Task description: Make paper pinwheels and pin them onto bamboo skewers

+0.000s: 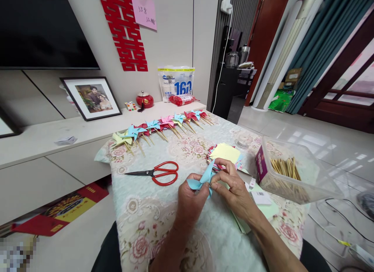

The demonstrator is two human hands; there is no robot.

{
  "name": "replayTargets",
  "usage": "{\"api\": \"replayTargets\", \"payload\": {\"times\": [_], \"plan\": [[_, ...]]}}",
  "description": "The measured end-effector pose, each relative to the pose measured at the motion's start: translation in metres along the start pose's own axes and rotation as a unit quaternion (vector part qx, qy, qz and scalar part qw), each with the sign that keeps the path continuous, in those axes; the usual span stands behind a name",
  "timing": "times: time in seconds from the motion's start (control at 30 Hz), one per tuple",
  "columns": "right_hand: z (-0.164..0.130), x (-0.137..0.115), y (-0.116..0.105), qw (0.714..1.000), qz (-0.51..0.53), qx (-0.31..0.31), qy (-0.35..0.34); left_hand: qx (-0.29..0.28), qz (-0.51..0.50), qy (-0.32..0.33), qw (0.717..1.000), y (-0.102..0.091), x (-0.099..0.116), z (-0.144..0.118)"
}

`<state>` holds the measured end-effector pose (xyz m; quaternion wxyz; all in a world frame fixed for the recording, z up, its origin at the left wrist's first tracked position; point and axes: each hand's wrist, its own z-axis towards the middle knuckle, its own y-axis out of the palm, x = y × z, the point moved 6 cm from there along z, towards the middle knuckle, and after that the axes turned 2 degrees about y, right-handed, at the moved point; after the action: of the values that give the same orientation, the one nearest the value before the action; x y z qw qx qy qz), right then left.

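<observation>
Our left hand (191,196) is curled, and its fingertips pinch the left side of the blue paper (202,181). Our right hand (233,190) is curled too, pinching the paper's right side. We hold the folded paper just above the flowery cloth (140,221), right of the red scissors (159,173). Its long side slants from low left to high right.

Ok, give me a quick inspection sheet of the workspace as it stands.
Surface: floral cloth covers the table.
Job's things: light blue paper piece pinched by both hands; paper stack; finished pinwheels in a row; sticks in clear box.
Clutter: red scissors, tape roll.
Grippers: left hand and right hand both hold the paper.
Cables: black cables on the floor at right.
Surroundings: TV cabinet, framed photo.
</observation>
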<state>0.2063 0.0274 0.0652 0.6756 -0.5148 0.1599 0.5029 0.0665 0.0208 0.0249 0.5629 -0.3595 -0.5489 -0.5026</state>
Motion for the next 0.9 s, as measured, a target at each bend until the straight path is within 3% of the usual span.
{"api": "replayTargets", "payload": {"times": [0.27, 0.43, 0.9], "plan": [[0.001, 0.000, -0.001, 0.999, 0.022, 0.015, 0.019, -0.017, -0.003, -0.028, 0.999, -0.001, -0.008, 0.002], [0.002, 0.005, 0.000, 0.995, 0.080, 0.029, 0.049, 0.001, -0.017, -0.027, 0.999, -0.001, -0.010, 0.002], [-0.001, 0.018, 0.009, 0.961, 0.225, 0.041, 0.157, -0.021, -0.025, -0.049, 0.998, -0.001, -0.028, 0.006]]}}
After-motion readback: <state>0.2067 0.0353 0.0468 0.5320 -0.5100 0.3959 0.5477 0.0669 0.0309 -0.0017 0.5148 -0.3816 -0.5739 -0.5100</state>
